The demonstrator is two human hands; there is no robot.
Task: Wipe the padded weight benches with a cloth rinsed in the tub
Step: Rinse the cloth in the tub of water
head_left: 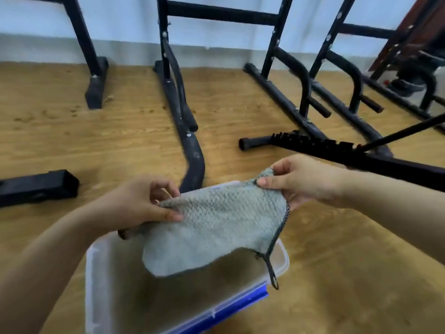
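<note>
Above the tub, at 6 o'clock in the view, a grey-green square cloth of waffle-textured microfibre (216, 227) is held spread out in the air. One upper corner is pinched between thumb and fingers of the left hand (142, 203) at 8 o'clock. The opposite corner is pinched in the same way by the right hand (305, 182) at 3 o'clock. The lower edge hangs free over the tub and is not seen to touch it.

The step in hand is judged to be the opening-out of the cloth at the tub, either before dipping or after wringing; which of the two cannot be told. For the next move, the cloth is to be folded into a pad of palm width and carried to a bench, with drips kept over the tub.

The cloth is soft and limp, bound along one side with dark stitched edging (280, 227) that ends in a hanging loop (273, 276). The clear rectangular plastic tub (90, 285) has rounded corners and a blue clip (240, 307) on its near rim; water inside cannot be confirmed. Black tubular steel bench frames (190, 150) stand from 10 to 2 o'clock on a wood-grain floor (72, 131). A reddish-brown panel (414, 27) at 2 o'clock is possibly a bench pad.
</note>
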